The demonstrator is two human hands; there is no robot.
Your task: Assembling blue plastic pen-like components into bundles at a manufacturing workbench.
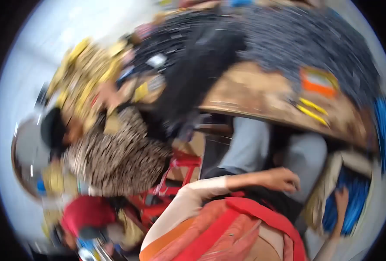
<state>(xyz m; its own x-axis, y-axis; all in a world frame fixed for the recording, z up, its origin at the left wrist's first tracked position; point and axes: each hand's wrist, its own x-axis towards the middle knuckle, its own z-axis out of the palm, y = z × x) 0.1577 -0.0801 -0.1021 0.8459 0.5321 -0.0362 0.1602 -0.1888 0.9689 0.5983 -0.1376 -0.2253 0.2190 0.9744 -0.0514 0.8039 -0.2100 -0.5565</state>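
My left hand (282, 179) hovers over my lap with its fingers curled in. Nothing shows in it. Down at the right, my right hand (342, 199) reaches into an open carton (318, 195) and touches long, thin blue strands (359, 191) that look like cables. Blur hides whether its fingers grip any of them. On the wooden table (245, 87) before me lie yellow-handled pliers (313, 112), beside an orange box (319, 81).
A heap of dark grey strands (306, 39) covers the table's far side, with a black bundle (197, 65) to its left. More blue strands (383, 135) hang at the right edge. A person in a patterned top (119, 152) sits at my left, near a red stool (185, 163).
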